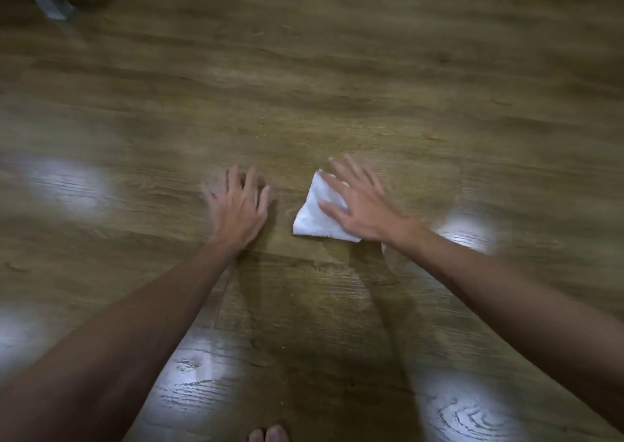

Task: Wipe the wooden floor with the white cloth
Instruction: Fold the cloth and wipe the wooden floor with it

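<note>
The right hand [358, 205] lies flat with fingers spread, pressing the white cloth [315, 217] against the wooden floor [304, 70]; the cloth is folded and sits just to the right of the left hand [238, 203], which rests flat and released on the bare boards, holding nothing. Wiping looks under way: a few pale specks [261, 126] lie on the floor beyond the hands, so I judge much remains to cover. No brand, label or writing shows anywhere.
</note>
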